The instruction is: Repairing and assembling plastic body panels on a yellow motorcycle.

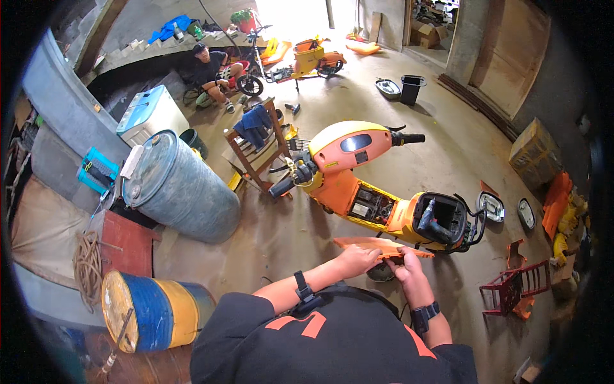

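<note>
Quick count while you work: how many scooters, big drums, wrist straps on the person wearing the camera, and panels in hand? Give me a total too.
Scooters: 2 (near scooter, far scooter)
Big drums: 2 (plain blue drum, blue-and-yellow drum)
Wrist straps: 2 (left strap, right strap)
Panels in hand: 1 (orange panel, held by left hand and right hand)
Total: 7

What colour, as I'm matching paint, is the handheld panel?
The panel is orange, seen best in the head view.
</note>
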{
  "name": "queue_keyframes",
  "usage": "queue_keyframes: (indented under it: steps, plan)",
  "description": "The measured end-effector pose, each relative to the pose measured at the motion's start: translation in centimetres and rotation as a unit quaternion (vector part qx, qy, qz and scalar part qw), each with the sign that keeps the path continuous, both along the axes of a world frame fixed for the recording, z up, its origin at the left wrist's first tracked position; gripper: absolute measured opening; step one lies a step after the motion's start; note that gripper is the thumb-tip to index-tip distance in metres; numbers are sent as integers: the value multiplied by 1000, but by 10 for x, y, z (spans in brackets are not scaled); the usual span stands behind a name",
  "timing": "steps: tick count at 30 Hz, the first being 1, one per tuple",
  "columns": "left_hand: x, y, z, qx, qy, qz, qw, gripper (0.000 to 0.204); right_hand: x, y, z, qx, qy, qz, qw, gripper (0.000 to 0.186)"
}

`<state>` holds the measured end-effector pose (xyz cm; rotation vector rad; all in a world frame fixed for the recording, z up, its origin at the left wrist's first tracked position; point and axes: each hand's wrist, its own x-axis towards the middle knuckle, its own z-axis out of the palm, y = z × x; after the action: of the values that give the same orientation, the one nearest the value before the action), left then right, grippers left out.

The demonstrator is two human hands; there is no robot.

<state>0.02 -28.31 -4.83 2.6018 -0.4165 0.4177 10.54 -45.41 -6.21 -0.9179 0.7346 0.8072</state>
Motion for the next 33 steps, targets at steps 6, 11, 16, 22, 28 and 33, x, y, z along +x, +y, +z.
queue_keyframes:
  steps: [6,11,16,22,28,33]
  plan:
    - [-1,-1,6,11,46,18,999,26,4,-8,-34,-6,-43,10,999,28]
    - [-3,10,18,-60,44,-109,991,36,2,-13,-31,-61,-111,38,991,30]
    - [3,7,17,-61,135,-95,984,32,-2,-10,-4,-66,-197,67,976,33]
    - [6,7,14,-45,130,-86,987,21,1,-7,-17,-87,-314,33,945,31]
    - [4,7,18,-35,112,-75,990,15,-1,-2,-5,-140,-325,74,932,25]
    - [2,8,25,-41,144,-80,985,19,-4,2,1,-140,-322,88,932,25]
